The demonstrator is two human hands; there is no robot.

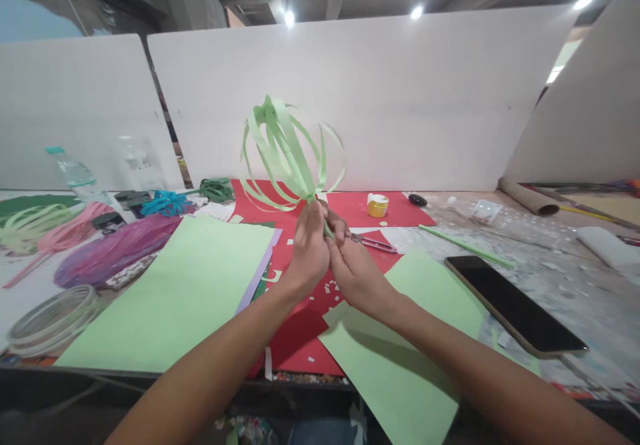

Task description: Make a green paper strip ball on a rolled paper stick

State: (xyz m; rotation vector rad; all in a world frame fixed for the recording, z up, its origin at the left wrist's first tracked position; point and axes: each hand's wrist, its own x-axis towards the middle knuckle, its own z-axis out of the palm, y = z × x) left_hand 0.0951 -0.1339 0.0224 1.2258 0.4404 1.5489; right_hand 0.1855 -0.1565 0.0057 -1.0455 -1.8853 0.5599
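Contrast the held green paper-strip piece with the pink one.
The green piece is held up in the left hand and right hand; the pink piece lies down. The green piece bows into an open cage; the pink piece looks flatter. Both look made of slim strips.

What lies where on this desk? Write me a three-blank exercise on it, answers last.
1. The left hand and right hand hold a paper-strip globe coloured ____.
2. The phone lies to the person's ____.
3. The small yellow jar stands on a paper sheet coloured ____.
Missing words: green; right; red.
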